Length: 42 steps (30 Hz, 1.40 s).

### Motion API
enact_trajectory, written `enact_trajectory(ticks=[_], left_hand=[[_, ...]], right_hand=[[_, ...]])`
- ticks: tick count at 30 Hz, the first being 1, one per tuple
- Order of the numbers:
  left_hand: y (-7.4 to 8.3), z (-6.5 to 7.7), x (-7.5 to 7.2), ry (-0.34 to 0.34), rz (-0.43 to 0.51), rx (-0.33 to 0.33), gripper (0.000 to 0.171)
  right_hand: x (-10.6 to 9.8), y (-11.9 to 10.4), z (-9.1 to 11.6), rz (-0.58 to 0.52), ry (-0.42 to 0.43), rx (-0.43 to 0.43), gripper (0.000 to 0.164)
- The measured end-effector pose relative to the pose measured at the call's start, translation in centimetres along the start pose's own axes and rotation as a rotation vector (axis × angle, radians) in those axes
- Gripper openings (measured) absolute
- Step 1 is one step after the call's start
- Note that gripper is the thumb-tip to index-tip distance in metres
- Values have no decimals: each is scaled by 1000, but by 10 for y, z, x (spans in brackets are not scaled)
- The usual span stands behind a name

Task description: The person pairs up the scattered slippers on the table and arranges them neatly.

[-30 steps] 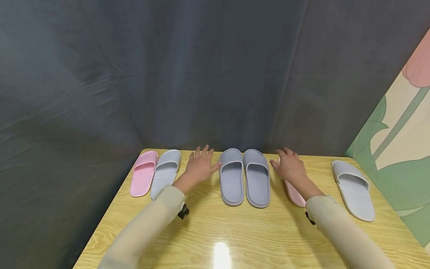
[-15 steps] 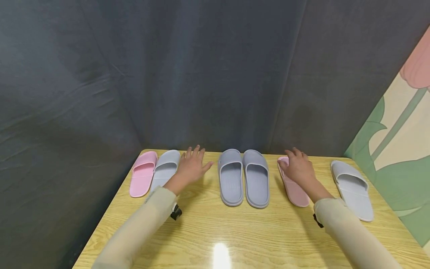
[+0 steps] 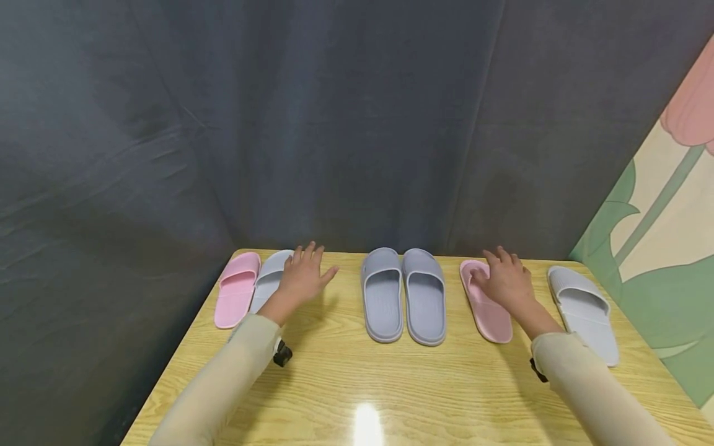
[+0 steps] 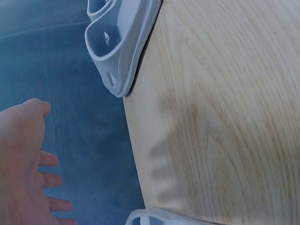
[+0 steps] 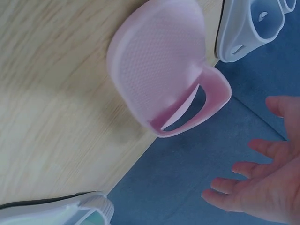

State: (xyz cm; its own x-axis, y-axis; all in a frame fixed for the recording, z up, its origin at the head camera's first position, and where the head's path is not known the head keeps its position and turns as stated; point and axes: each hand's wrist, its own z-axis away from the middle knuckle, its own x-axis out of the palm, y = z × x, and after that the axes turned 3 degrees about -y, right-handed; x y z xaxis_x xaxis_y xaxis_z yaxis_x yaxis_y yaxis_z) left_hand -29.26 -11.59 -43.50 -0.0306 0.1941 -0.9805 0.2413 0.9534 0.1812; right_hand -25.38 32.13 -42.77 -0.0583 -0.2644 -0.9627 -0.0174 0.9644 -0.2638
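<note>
My left hand (image 3: 302,280), fingers spread and holding nothing, is raised beside the left pale grey slipper (image 3: 268,284) and overlaps its right side in the head view. A pink slipper (image 3: 237,294) lies directly left of that one. Fingers likewise spread, my right hand (image 3: 509,284) hovers over another pink slipper (image 3: 491,319), covering part of its front in the head view. The right wrist view has a gap between the fingers and this pink slipper (image 5: 161,61). Between my hands, two darker grey slippers (image 3: 382,303) lie side by side, toes toward the curtain.
Another pale grey slipper (image 3: 586,316) sits at the right end of the row, angled. All lie on a wooden table (image 3: 334,390) along its back edge. A dark curtain (image 3: 346,124) hangs behind. A wall with painted flowers (image 3: 664,248) borders the right side.
Both hands have moved apart: the left one leftward toward the pale grey slipper, the right one rightward, uncovering more of the pink slipper. The slippers have stayed put.
</note>
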Motion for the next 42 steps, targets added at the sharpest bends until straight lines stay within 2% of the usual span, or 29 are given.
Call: enact_trajectory(ticks=[9,19,29,37,42], left_hand=[[-18,4,-2,-4,35,-34,77],[-33,8,-3,-27,84,-82,77],[-49,8,3,-27,83,-99,77],[-59,6,9,-13,107,-96,78],[-66,6,14,-19,113,-102,78]], right_hand=[[0,13,4,1,3,36,71],[4,35,6,21,50,39,65],[7,56,7,9,75,46,65],[11,73,6,17,143,31,59],[12,83,8,26,137,50,59]])
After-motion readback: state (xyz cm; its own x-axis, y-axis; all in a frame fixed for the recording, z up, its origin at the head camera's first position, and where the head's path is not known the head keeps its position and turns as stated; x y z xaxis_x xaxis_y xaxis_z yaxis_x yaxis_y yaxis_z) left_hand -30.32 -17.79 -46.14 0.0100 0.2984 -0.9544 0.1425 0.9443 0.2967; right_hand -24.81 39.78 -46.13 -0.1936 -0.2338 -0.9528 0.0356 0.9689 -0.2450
